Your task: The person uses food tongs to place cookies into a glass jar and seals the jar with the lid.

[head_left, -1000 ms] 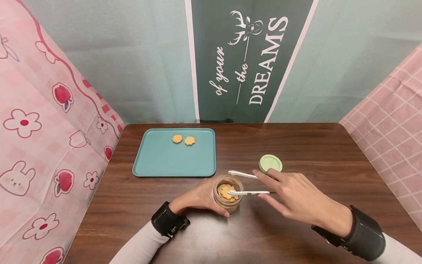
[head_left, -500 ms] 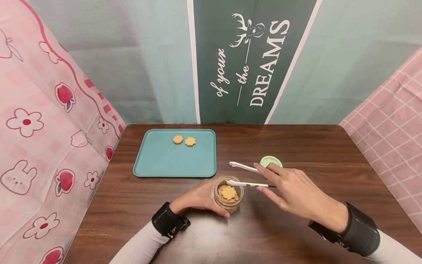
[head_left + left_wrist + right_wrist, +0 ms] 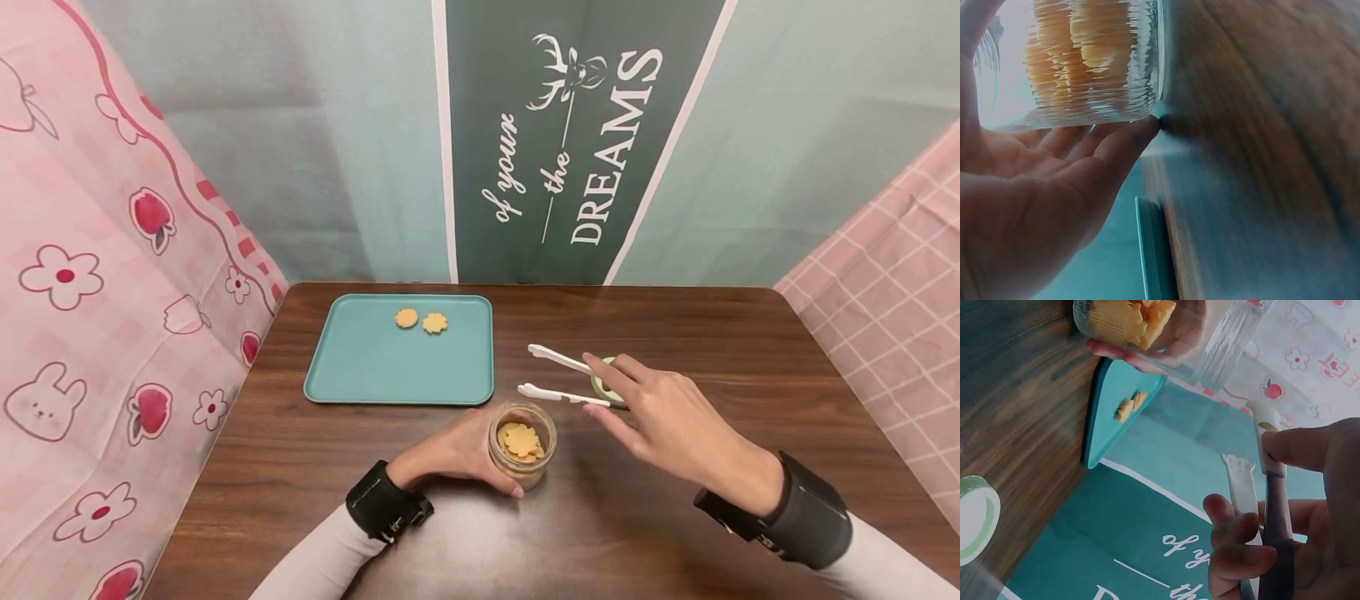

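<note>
A clear glass jar [image 3: 523,478] stands on the table, my left hand [image 3: 459,450] curved around its left side. Inside the jar are stacked flower-shaped crackers [image 3: 521,442]; the left wrist view shows the stacks [image 3: 1085,44] through the glass. My right hand [image 3: 667,425] grips white-tipped tongs [image 3: 555,393] above and behind the jar mouth. Their two arms are spread, with nothing between the tips. In the right wrist view the thumb lies on one arm of the tongs [image 3: 1277,500] and fingers on the other.
A teal tray [image 3: 390,375] lies at the back left, with two crackers [image 3: 435,323] near its far edge. Partly under my right hand in the head view is a pale green lid [image 3: 602,392]. A printed cloth [image 3: 555,183] hangs behind the table.
My right hand has lifted the tongs out of the jar mouth and moved them back, away from the jar. The left hand stays on the jar.
</note>
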